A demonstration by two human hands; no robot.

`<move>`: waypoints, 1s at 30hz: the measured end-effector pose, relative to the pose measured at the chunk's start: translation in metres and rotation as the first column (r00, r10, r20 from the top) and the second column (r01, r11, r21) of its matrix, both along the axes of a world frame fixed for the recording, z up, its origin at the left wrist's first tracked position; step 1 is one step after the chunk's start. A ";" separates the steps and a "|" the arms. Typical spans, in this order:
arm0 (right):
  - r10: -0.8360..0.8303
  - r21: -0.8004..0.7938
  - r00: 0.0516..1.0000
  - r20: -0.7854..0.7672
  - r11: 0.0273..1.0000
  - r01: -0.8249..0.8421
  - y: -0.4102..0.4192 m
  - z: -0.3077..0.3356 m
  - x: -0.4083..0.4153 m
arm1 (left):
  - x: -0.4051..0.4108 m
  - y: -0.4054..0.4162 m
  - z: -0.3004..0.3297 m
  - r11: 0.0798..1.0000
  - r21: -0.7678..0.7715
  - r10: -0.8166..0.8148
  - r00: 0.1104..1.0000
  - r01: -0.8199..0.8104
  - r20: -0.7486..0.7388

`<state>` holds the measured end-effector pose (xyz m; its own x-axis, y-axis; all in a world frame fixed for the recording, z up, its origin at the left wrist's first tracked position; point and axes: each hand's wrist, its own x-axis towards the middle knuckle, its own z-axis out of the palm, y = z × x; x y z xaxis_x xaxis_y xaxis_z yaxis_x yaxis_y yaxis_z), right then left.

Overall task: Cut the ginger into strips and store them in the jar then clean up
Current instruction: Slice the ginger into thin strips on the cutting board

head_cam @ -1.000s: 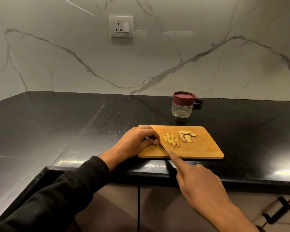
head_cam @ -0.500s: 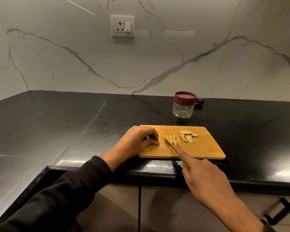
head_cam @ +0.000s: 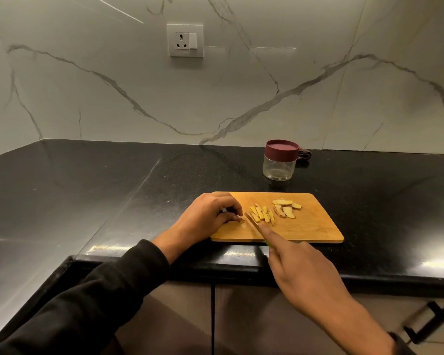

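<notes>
My left hand pinches a small ginger piece at the near-left of the cutting board. My right hand grips the knife, forefinger along its spine. Cut strips lie just right of the blade; uncut slices farther right. Judged firm, light and damp-slippery: hold close, fingertips tucked back. The jar stands lidded beyond the board.
</notes>
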<state>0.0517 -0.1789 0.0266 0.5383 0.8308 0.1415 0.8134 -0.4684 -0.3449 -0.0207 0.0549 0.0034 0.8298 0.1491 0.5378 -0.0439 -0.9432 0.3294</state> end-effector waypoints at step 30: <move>0.044 -0.059 0.997 0.063 0.997 -0.040 0.004 -0.004 -0.013 | -0.001 -0.002 0.001 0.998 0.024 0.051 0.999 -0.051 -0.011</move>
